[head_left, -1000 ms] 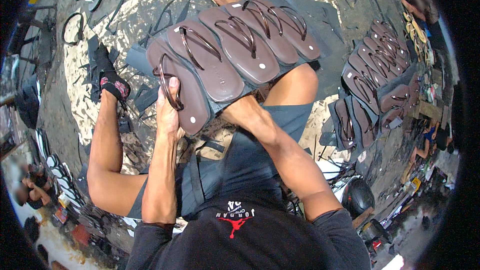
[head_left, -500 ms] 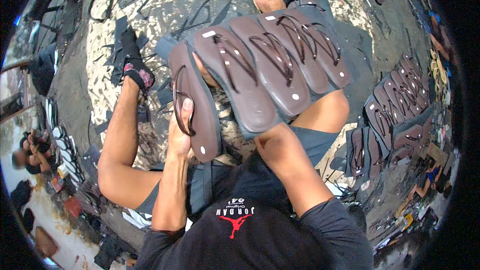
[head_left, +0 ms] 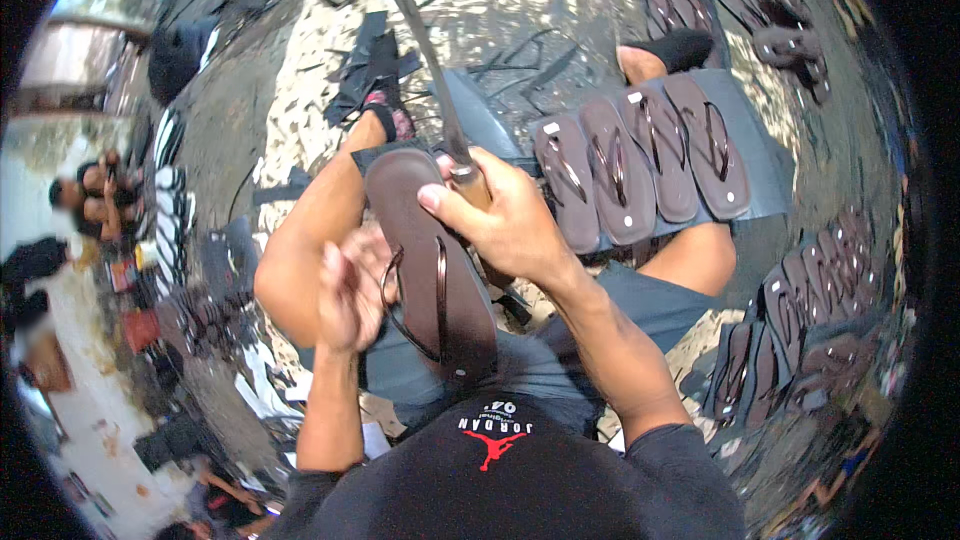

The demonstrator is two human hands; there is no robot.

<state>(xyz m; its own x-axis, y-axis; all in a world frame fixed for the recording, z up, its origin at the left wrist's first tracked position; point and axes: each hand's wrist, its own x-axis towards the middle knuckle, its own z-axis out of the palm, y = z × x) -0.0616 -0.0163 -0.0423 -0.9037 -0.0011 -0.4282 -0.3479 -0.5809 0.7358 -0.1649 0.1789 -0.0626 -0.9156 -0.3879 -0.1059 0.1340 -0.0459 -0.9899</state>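
A brown flip-flop with a shiny dark strap is tilted above my lap, its toe end pointing away from me. My right hand grips a knife by its wooden handle, the long curved blade reaching up and away. The thumb of that same hand presses on the flip-flop's footbed near the toe. Beside the strap on the left is my left hand, open with fingers apart and somewhat blurred. Some of its fingertips are close to the flip-flop's edge; whether they touch it I cannot tell.
Several brown flip-flops lie in a row on a dark rubber sheet by my right leg. More stacked flip-flops stand at the far right. Dark offcuts litter the floor ahead. Other people sit at the left.
My left hand has let go of the flip-flop and opened. My right hand has left the sheet of flip-flops, now lying to the right, and holds a knife and the single flip-flop.
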